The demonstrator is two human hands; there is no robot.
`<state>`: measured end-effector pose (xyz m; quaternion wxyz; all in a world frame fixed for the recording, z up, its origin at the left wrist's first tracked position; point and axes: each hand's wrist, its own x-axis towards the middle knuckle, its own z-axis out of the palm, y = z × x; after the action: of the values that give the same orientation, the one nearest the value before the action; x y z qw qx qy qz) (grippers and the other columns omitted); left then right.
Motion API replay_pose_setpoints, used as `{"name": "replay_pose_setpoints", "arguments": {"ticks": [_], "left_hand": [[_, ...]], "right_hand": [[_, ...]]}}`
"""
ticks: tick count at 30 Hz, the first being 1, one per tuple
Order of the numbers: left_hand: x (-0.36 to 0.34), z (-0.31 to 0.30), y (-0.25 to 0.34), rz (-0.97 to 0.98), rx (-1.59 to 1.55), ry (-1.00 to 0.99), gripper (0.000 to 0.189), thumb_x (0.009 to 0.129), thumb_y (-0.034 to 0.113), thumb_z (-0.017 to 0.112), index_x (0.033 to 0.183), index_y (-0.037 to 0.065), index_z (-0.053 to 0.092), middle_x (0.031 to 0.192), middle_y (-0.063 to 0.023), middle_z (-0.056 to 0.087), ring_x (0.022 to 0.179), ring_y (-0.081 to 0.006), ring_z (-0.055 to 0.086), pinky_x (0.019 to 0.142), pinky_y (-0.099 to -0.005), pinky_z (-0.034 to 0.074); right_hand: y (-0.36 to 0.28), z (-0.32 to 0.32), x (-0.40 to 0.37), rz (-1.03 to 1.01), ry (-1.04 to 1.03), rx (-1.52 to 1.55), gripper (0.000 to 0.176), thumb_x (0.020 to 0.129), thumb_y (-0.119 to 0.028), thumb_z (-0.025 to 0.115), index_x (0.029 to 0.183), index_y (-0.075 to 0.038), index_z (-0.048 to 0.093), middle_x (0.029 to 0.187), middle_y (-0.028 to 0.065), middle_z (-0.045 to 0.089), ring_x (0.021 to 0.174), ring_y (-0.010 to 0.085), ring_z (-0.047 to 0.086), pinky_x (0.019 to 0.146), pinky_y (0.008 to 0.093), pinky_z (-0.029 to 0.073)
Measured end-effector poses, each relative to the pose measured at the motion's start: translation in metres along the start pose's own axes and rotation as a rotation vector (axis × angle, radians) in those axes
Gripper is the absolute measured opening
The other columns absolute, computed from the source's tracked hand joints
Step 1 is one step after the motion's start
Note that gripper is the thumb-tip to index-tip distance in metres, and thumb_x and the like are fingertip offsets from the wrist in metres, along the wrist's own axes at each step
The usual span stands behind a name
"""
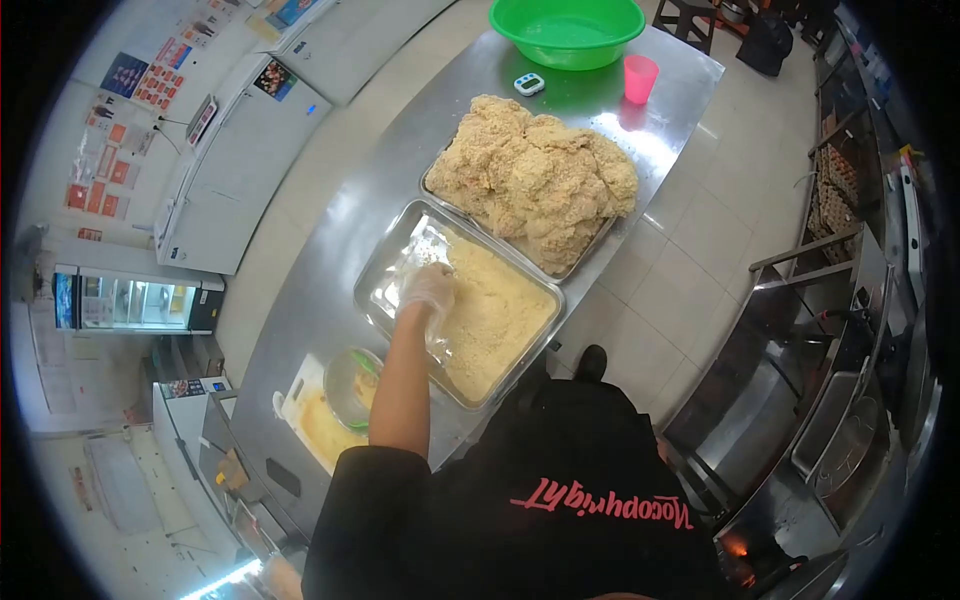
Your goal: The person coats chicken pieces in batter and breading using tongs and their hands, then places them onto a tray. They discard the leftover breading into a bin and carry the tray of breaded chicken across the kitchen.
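My left hand [428, 290], in a clear plastic glove, is over the left part of a metal tray [468, 398]. Its fingers look curled together; what they hold, if anything, is hidden. Pale yellow crumbs [495, 310] cover much of the tray, with bare shiny metal showing on its left side. Just beyond, a second tray is heaped with crumb-coated pieces [535, 180]. Nearer, to the left of my forearm, a round clear bowl [345, 388] with a green rim rests beside a stained white board [318, 430]. My right hand is not in view.
On the metal table [330, 250], a green basin [568, 40], a pink cup [640, 78] and a small timer [529, 84] stand at the far end. White freezers [235, 165] line the left. Metal racks and a counter [740, 380] are at the right.
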<state>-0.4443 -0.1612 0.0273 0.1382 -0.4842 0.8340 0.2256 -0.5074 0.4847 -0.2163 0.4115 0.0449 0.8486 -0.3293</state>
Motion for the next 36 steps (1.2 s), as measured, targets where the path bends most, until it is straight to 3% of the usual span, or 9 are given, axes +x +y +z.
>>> {"name": "replay_pose_setpoints", "arguments": {"ticks": [5,10,13,17,23,25,29,32,36], "left_hand": [[-0.012,-0.014,-0.008,0.025,0.151,-0.104,0.028,0.085,0.022,0.060,0.108,0.012,0.072,0.109,-0.0173,0.071,0.103,-0.0334,0.067,0.089,-0.0407,0.050],[-0.071,-0.043,0.019,0.019,-0.348,0.030,0.031,0.085,0.024,0.061,0.104,0.001,0.068,0.107,-0.0213,0.069,0.102,-0.0345,0.066,0.088,-0.0405,0.050],[-0.043,-0.015,-0.022,0.099,0.050,-0.096,0.035,0.083,0.024,0.065,0.109,0.001,0.068,0.111,-0.0211,0.069,0.104,-0.0337,0.065,0.089,-0.0395,0.050],[-0.054,-0.013,-0.031,-0.077,-0.050,-0.035,0.041,0.079,0.023,0.071,0.114,0.003,0.067,0.114,-0.0198,0.069,0.106,-0.0334,0.065,0.091,-0.0391,0.050],[-0.074,-0.026,-0.029,0.015,-0.405,0.190,0.047,0.075,0.018,0.076,0.119,0.004,0.067,0.114,-0.0174,0.069,0.104,-0.0311,0.066,0.092,-0.0377,0.051],[-0.086,-0.031,-0.020,0.062,-0.966,0.221,0.037,0.073,0.000,0.074,0.109,0.005,0.068,0.093,-0.0047,0.066,0.080,-0.0136,0.064,0.071,-0.0301,0.054],[-0.091,-0.058,-0.022,0.146,-0.554,0.345,0.044,0.074,0.007,0.076,0.116,0.004,0.067,0.108,-0.0177,0.070,0.091,-0.0244,0.068,0.081,-0.0336,0.054],[-0.102,-0.085,-0.006,0.216,-0.377,0.430,0.041,0.074,0.006,0.076,0.114,0.005,0.067,0.102,-0.0173,0.070,0.087,-0.0230,0.068,0.077,-0.0346,0.053],[-0.070,-0.071,-0.039,0.086,-0.668,0.384,0.041,0.071,-0.002,0.077,0.110,0.004,0.067,0.094,-0.0042,0.068,0.080,-0.0126,0.063,0.071,-0.0282,0.054]], "right_hand": [[0.010,-0.004,0.006,-0.006,-0.012,-0.021,0.033,0.090,-0.024,0.061,0.104,0.004,0.070,0.098,0.0188,0.072,0.091,0.0262,0.068,0.081,0.0377,0.052],[0.015,-0.001,0.014,-0.010,-0.023,-0.033,0.033,0.089,-0.024,0.062,0.104,0.004,0.070,0.099,0.0191,0.072,0.091,0.0270,0.068,0.082,0.0381,0.052],[0.018,-0.002,0.020,-0.027,-0.033,-0.053,0.033,0.088,-0.024,0.062,0.105,0.004,0.070,0.099,0.0194,0.072,0.092,0.0275,0.068,0.082,0.0383,0.052],[0.020,0.000,0.026,-0.033,-0.037,-0.058,0.034,0.087,-0.024,0.063,0.105,0.003,0.070,0.100,0.0197,0.072,0.092,0.0281,0.068,0.082,0.0386,0.052],[0.015,0.008,0.035,-0.045,-0.044,-0.071,0.034,0.086,-0.024,0.064,0.106,0.003,0.069,0.100,0.0201,0.072,0.093,0.0291,0.069,0.082,0.0390,0.052],[0.018,0.008,0.037,-0.049,-0.047,-0.080,0.035,0.086,-0.024,0.064,0.107,0.003,0.069,0.100,0.0203,0.072,0.093,0.0294,0.069,0.082,0.0391,0.052],[0.021,0.013,0.044,-0.060,-0.060,-0.099,0.035,0.085,-0.024,0.065,0.107,0.002,0.069,0.101,0.0205,0.072,0.094,0.0301,0.069,0.082,0.0394,0.053],[0.028,0.018,0.053,-0.072,-0.066,-0.119,0.036,0.084,-0.024,0.065,0.108,0.002,0.069,0.101,0.0208,0.072,0.094,0.0306,0.069,0.082,0.0396,0.053],[0.050,0.029,0.068,-0.092,-0.075,-0.142,0.036,0.083,-0.025,0.066,0.108,0.002,0.069,0.102,0.0211,0.072,0.095,0.0312,0.070,0.082,0.0399,0.053]]}}
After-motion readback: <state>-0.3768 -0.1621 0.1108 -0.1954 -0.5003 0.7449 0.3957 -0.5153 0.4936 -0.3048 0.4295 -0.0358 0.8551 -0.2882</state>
